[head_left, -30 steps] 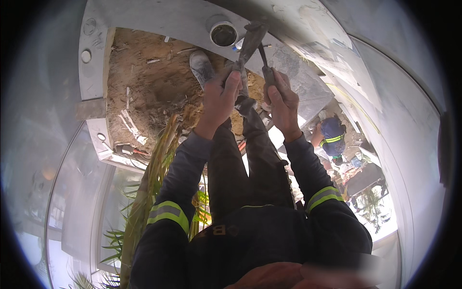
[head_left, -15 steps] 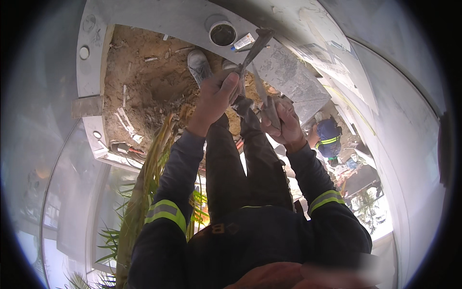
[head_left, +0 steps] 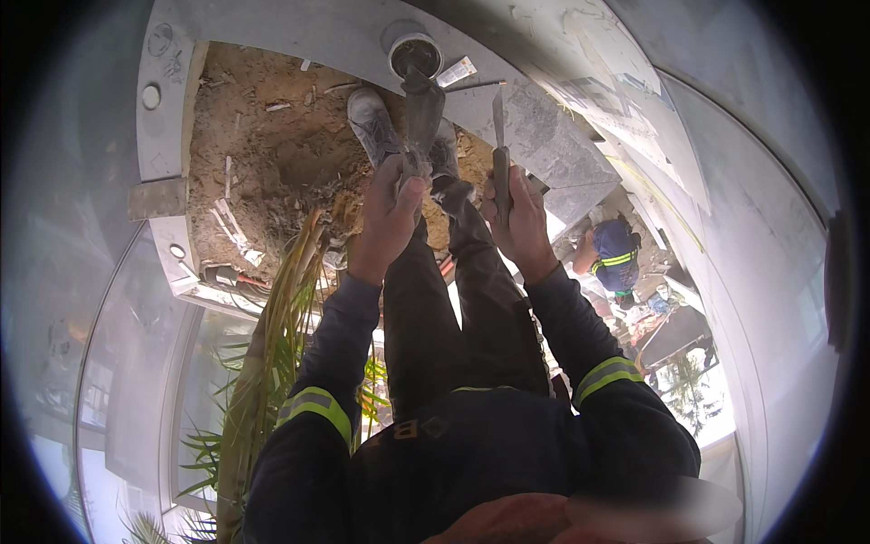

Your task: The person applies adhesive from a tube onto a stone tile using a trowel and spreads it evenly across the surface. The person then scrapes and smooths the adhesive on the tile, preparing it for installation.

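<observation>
Since half a second ago the two tools have uncrossed: the blades that met in an X below the pipe mouth [head_left: 415,56] now stand side by side, apart, both pointing up toward it.

My left hand [head_left: 391,213] is closed in a full fist around the handle of the broad trowel [head_left: 422,113], whose dirty blade tip reaches just under the pipe mouth. My right hand [head_left: 518,218] is wrapped just as firmly round the handle of the narrow trowel [head_left: 497,118], which stands upright below and to the right of the pipe mouth. Neither blade touches the other.

I judge this to be the pause after one blade was wiped against the other, with both tools lifted in front of me. Bringing either one down again would call for care over footing, since my shoes [head_left: 372,122] stand on the loose soil [head_left: 263,136] below and left of the pipe mouth, close to the edge of the grey ledge [head_left: 299,32] it is set in.

One small packet [head_left: 456,71] lies flat on the ledge just right of the pipe mouth: oblong and white, with a blue end. Its print is too small to make out. I see no signs.

Far below and to the right of the pipe mouth, another worker [head_left: 618,254] in blue with bright stripes is bent over.
</observation>
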The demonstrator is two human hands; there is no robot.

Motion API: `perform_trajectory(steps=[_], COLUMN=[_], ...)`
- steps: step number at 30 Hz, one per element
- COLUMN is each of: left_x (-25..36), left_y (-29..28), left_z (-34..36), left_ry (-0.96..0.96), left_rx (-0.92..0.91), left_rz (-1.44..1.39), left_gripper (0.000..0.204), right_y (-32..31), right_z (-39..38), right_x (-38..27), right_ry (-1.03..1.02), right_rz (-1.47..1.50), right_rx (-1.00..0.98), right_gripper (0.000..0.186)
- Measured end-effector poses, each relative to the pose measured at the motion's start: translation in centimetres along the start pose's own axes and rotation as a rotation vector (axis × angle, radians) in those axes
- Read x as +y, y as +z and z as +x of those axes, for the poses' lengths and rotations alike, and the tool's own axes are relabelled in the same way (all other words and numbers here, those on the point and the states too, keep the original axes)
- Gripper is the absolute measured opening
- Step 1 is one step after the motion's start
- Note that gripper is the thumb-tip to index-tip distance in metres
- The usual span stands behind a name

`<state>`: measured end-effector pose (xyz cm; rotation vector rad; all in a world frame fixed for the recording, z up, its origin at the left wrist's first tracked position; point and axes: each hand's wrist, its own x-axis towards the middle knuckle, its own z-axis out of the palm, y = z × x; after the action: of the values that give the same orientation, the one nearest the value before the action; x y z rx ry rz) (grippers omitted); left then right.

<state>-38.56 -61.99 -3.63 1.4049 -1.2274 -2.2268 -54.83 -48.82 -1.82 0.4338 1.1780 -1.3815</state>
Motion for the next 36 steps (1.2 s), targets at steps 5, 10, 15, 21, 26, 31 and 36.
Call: perform_trajectory(steps=[5, 10, 15, 21, 26, 31, 36], left_x=[-1.2, -5.3, -6.5, -8.9, -8.7, -3.2, 3.7], left_y=[1.9, -1.0, -6.0, -8.3, -7.4, -4.8, 0.1], left_z=[-1.1, -0.1, 1.2, -1.6, -3.9, -5.4, -7.9], left_ry=[-0.093, -0.165, 0.083, -0.132, -0.155, -0.088, 0.158], left_rx=[-0.027, 0.216, 0.376, 0.426, 0.447, 0.312, 0.070], left_rz=[-0.076, 0.129, 0.515, 0.484, 0.470, 0.490, 0.506], left_gripper=[0.035, 0.026, 0.019, 0.026, 0.025, 0.023, 0.023], right_y=[2.4, 0.2, -11.8, -11.1, -8.9, -7.4, -6.7], right_z=[1.9, 6.3, 25.7, 37.9, 37.0, 23.5, 1.0], right_x=[5.7, 6.9, 5.7, 5.1, 5.7, 2.5, -1.5], right_ry=[-0.187, -0.185, -0.310, -0.330, -0.414, -0.470, -0.091], right_rz=[-0.627, -0.632, -1.312, -1.418, -1.480, -1.303, -0.481], right_rx=[-0.015, -0.032, 0.468, 0.614, 0.756, 0.606, 0.353], right_gripper=[0.031, 0.037, 0.058, 0.044, 0.047, 0.077, 0.045])
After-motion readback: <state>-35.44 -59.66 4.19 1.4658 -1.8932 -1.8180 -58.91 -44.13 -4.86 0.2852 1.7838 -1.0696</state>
